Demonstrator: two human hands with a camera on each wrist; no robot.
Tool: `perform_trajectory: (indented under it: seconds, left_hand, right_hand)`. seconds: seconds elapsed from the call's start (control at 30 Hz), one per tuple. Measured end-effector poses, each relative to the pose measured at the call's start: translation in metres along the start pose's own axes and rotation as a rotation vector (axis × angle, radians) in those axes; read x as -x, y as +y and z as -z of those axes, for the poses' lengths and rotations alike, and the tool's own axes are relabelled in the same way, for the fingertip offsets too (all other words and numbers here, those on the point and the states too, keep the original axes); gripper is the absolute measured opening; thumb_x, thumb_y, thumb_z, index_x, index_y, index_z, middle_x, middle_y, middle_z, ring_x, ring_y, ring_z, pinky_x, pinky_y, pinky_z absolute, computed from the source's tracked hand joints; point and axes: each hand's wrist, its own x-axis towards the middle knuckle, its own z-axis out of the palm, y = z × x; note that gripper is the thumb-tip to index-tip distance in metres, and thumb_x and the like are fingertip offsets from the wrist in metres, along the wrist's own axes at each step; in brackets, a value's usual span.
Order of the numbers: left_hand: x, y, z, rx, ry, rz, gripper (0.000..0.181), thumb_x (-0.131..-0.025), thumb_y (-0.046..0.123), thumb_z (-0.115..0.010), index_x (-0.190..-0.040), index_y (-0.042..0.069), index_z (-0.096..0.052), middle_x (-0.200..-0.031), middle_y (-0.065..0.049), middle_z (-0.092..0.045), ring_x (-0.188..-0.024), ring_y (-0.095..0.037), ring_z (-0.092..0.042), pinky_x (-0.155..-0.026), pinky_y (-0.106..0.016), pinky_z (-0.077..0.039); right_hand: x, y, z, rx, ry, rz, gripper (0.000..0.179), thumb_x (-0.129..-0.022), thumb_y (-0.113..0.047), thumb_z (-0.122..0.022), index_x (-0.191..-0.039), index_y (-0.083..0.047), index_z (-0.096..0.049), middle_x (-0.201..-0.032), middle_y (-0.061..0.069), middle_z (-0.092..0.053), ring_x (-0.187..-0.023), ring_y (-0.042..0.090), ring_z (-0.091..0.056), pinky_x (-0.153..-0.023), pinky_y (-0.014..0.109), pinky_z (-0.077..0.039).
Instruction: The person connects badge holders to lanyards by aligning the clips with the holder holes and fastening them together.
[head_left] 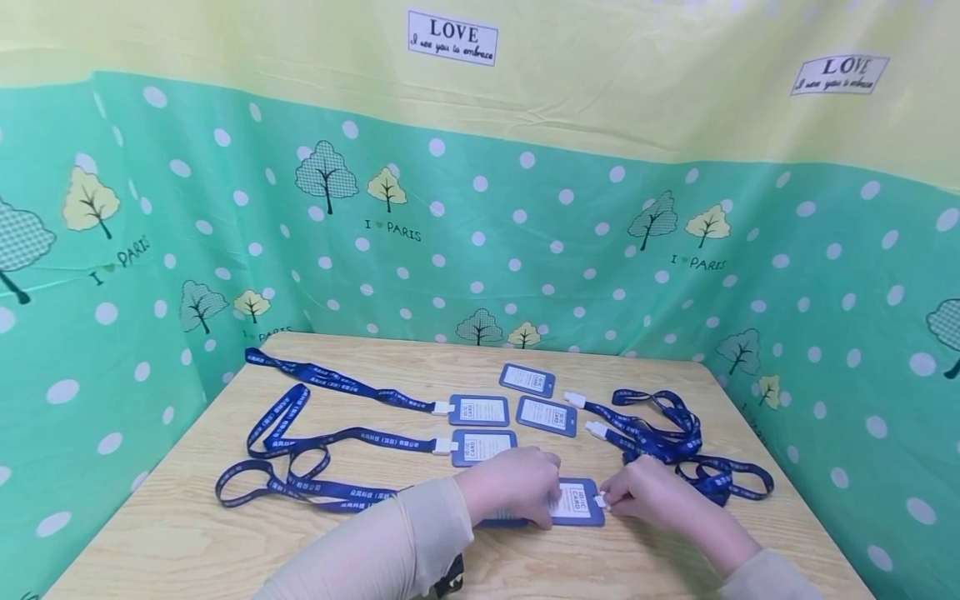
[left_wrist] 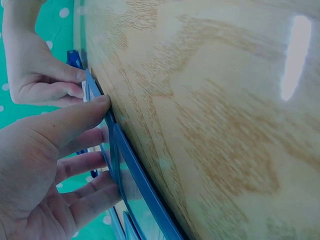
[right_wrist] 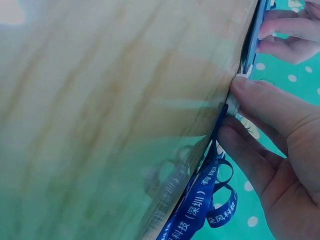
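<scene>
My left hand (head_left: 517,485) grips a blue badge holder (head_left: 579,502) with a white ID card by its edges, thumb on the near edge and fingers across the far one. At that holder's right end, my right hand (head_left: 651,492) pinches the white clip (right_wrist: 234,102) of a dark blue lanyard (right_wrist: 197,207) between thumb and forefinger. The clip meets the slotted end of the holder. Partly hidden under the left hand lies another blue badge holder (left_wrist: 145,192), in line with a lanyard (head_left: 352,498) to the left.
Two badge holders joined to lanyards, one upper (head_left: 478,410) and one lower (head_left: 480,447), lie left of centre. Two loose holders, one far (head_left: 527,379) and one nearer (head_left: 546,416), face white lanyard clips (head_left: 596,429) on the right. Polka-dot cloth (head_left: 480,208) surrounds the wooden table (head_left: 187,533).
</scene>
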Motion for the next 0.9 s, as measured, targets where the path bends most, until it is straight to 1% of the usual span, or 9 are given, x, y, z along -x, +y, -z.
perform_trajectory:
  seconds: [0.27, 0.53, 0.73, 0.9]
  left_hand:
    - [0.0005, 0.0009, 0.0005, 0.012, -0.002, 0.015, 0.03, -0.079, 0.046, -0.086, -0.105, 0.033, -0.081, -0.097, 0.013, -0.057, -0.081, -0.005, -0.049, -0.08, -0.02, -0.05]
    - [0.0019, 0.0016, 0.0025, 0.008, -0.001, 0.006, 0.03, -0.08, 0.046, -0.086, -0.106, 0.033, -0.081, -0.097, 0.013, -0.057, -0.081, -0.005, -0.049, -0.079, -0.019, -0.049]
    - [0.0027, 0.0026, 0.0034, 0.0, 0.0, 0.005, 0.03, -0.079, 0.045, -0.086, -0.106, 0.032, -0.081, -0.096, 0.013, -0.056, -0.08, -0.005, -0.049, -0.078, -0.02, -0.049]
    - [0.0022, 0.0017, 0.0022, -0.006, -0.003, 0.005, 0.031, -0.079, 0.046, -0.086, -0.107, 0.033, -0.081, -0.096, 0.013, -0.057, -0.08, -0.005, -0.049, -0.079, -0.019, -0.049]
  right_hand:
    - [0.0001, -0.0016, -0.0014, -0.009, 0.001, -0.027, 0.024, -0.079, -0.007, -0.084, -0.092, -0.026, -0.082, -0.102, -0.002, -0.077, -0.096, 0.021, -0.074, -0.081, 0.038, -0.062]
    - [0.0009, -0.0029, -0.0035, 0.018, 0.027, 0.002, 0.022, -0.079, -0.006, -0.084, -0.091, -0.025, -0.082, -0.101, -0.001, -0.078, -0.095, 0.021, -0.074, -0.08, 0.034, -0.062]
    - [0.0015, -0.0055, -0.004, 0.041, 0.035, -0.008, 0.023, -0.078, -0.007, -0.084, -0.089, -0.026, -0.082, -0.101, -0.001, -0.078, -0.095, 0.021, -0.074, -0.079, 0.034, -0.062]
    - [0.002, -0.0071, -0.005, 0.059, 0.059, 0.01, 0.022, -0.078, -0.005, -0.084, -0.089, -0.024, -0.082, -0.1, -0.001, -0.078, -0.094, 0.021, -0.074, -0.079, 0.033, -0.062]
